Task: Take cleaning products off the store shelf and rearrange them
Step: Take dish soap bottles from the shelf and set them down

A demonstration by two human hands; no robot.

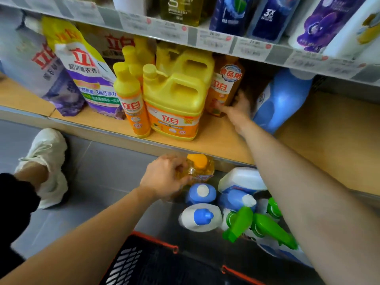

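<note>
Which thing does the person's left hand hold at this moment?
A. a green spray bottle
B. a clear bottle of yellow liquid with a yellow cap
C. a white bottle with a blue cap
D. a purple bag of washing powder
B: the left hand is curled round the yellow-capped bottle below the shelf; the blue-capped bottles and green spray bottles beside it are untouched, and the right hand grips the orange bottle.

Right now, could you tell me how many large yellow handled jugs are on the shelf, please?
2: the front jug stands near the shelf edge; the rear jug sits directly behind it. Others may be hidden behind.
</note>
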